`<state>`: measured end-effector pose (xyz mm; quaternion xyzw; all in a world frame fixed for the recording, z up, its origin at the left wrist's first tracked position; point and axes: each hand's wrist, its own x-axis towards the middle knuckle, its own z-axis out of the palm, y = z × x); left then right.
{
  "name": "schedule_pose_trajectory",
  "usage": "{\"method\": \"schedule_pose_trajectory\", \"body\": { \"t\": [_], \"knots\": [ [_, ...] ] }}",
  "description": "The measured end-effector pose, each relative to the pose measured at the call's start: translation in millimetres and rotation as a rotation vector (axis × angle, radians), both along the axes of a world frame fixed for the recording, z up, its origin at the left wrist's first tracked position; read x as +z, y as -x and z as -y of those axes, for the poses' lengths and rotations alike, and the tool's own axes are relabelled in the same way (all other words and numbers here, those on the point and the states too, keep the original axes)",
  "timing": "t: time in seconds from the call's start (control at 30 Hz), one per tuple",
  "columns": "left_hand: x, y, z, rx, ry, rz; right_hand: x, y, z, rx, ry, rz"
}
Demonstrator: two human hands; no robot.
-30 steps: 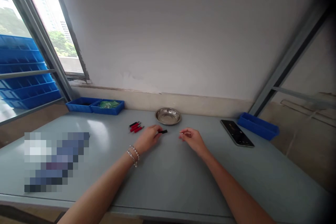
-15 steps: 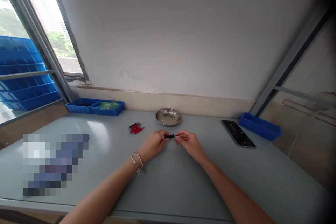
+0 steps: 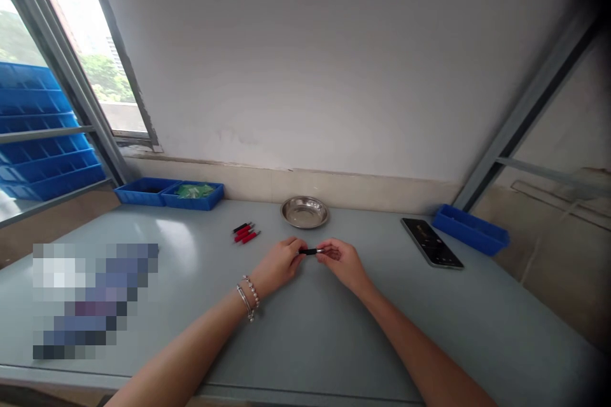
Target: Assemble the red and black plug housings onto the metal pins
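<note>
— At the middle of the grey table (image 3: 310,331), what do the hands hold?

— Both are closed on one small black piece (image 3: 309,251). The left hand (image 3: 279,264) pinches its left end between thumb and fingertips, and the right hand (image 3: 341,261) pinches the other end. The piece lies level between them, just above the tabletop.

— Is anything fixed to that piece?

— A pale glint shows at its right end, by the right fingertips. It is too small to tell what it is.

— What lies near?

— A little cluster of red and black pieces (image 3: 245,233) rests on the table beyond the left hand, well apart from it. A round steel bowl (image 3: 304,211) stands further back, near the wall and almost straight beyond the held piece. To the right a dark phone (image 3: 431,241) lies flat, with a blue tray (image 3: 470,229) just beside it at the table's edge.

— And on the left?

— Two blue trays (image 3: 169,194) sit side by side in the far corner; one holds something green. Two bracelets (image 3: 248,297) circle the left wrist.
</note>
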<state>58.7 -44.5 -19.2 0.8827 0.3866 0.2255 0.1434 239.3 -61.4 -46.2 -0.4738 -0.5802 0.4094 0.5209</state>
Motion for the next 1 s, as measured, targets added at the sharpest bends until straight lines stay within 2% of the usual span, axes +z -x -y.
{"method": "schedule_pose_trajectory", "body": {
  "t": [0.3, 0.63, 0.87, 1.0],
  "knots": [
    [1.8, -0.9, 1.6, 0.017, -0.006, 0.015, 3.6, 2.9, 5.3, 0.018, 0.022, 0.042],
    [0.4, -3.3, 3.3, 0.001, -0.016, 0.023, 10.2, -1.7, 10.6, 0.019, -0.111, 0.493],
    [-3.0, -0.7, -1.0, 0.037, -0.021, 0.033, 11.4, -3.8, 11.2, 0.12, -0.115, 0.585],
    [-3.5, 0.6, -2.2, 0.005, -0.03, 0.043, 12.3, -4.6, 11.2, 0.123, -0.118, 0.614]
  ]
}}
